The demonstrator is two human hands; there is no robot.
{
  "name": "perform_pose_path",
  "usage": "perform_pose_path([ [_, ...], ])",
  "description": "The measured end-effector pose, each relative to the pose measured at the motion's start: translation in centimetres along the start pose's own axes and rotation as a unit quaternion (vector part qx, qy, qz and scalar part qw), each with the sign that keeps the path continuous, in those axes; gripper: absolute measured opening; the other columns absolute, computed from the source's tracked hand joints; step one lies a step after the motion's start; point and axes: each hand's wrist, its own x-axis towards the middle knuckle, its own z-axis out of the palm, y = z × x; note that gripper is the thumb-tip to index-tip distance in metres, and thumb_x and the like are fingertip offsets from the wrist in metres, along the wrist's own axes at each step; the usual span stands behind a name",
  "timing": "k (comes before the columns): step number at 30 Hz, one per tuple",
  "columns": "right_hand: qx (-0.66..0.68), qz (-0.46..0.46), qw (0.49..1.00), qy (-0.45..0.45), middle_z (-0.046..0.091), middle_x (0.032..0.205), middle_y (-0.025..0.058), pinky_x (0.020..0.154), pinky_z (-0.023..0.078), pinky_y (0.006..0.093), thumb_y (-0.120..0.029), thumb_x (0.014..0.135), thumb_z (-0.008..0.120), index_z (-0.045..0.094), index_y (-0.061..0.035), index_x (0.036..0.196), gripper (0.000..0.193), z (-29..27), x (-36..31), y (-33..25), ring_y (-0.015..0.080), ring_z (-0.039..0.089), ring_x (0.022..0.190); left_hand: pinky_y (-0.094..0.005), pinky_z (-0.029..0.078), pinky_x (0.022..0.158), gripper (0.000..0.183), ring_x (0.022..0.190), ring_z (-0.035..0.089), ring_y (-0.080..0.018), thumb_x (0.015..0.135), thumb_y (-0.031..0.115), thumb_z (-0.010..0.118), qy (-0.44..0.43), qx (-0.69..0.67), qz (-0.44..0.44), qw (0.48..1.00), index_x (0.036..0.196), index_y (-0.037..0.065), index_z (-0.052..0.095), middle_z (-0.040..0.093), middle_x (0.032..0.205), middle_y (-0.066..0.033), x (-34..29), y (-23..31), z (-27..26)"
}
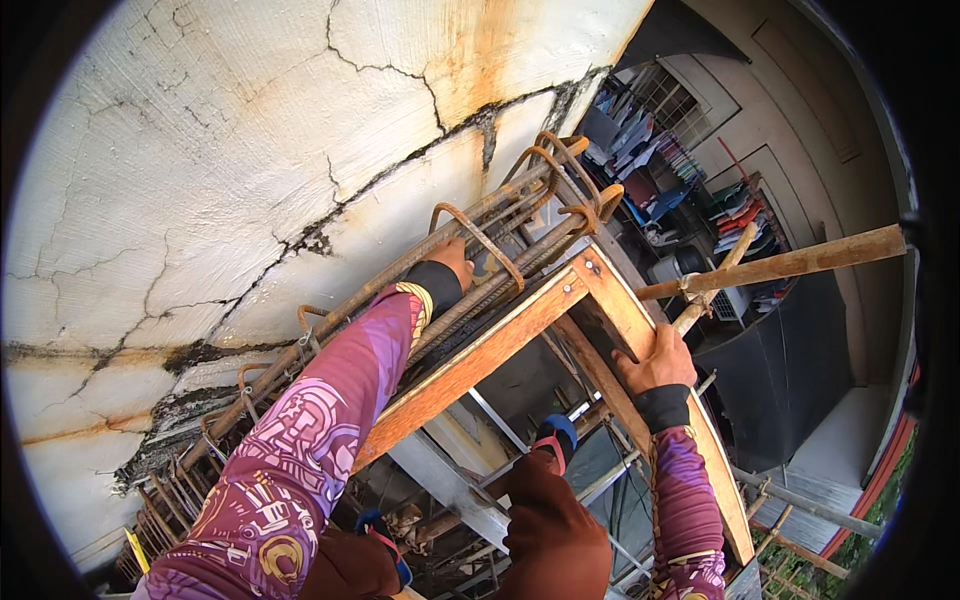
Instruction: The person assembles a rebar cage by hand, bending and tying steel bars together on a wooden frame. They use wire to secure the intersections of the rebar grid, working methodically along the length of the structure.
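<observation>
My left hand (455, 262) reaches in among the rusty rebar cage (500, 215) beside the cracked wall, close to a bent stirrup (480, 242). Its fingers are mostly hidden, so whether it grips a bar does not show. With my right hand (660, 362) I grip the edge of a wooden frame (618, 300), fingers wrapped over the timber and thumb on its inner side. Two planks of that frame meet at a corner with metal fasteners (578, 275), right next to the rebar. Both forearms wear patterned purple sleeves.
A white wall (230, 130) with cracks and rust stains rises on the left. Wooden poles (790, 265) cross at the right. Below are my feet (558, 432), metal bars and a drop. Hanging clothes (740, 225) and a dark sheet (775, 375) lie beyond.
</observation>
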Motion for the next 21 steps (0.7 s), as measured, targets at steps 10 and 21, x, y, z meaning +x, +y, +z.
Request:
perform_pose_path([
  [10, 0.026, -0.036, 0.999, 0.029, 0.057, 0.092, 0.0147, 0.075, 0.048, 0.0453, -0.034, 0.058, 0.085, 0.058, -0.0029, 0.100, 0.060, 0.5, 0.1, 1.1, 0.0352, 0.057, 0.087, -0.0482, 0.049, 0.085, 0.048, 0.099, 0.064, -0.0415, 0.094, 0.037, 0.060, 0.002, -0.070, -0.041, 0.997, 0.112, -0.007, 0.058, 0.065, 0.104, -0.0293, 8.9, 0.8, 3.8],
  [21, 0.033, -0.049, 0.998, 0.010, 0.055, 0.088, 0.0125, 0.071, 0.047, 0.0436, -0.038, 0.059, 0.085, 0.060, -0.0035, 0.100, 0.059, 0.0, 0.7, 1.3, 0.0328, 0.056, 0.084, -0.0489, 0.047, 0.075, 0.046, 0.084, 0.063, -0.0412, 0.097, 0.041, 0.057, 0.070, -0.083, -0.039, 0.993, 0.097, -0.004, 0.063, 0.063, 0.087, -0.0262, 11.8, -1.4, 7.0],
])
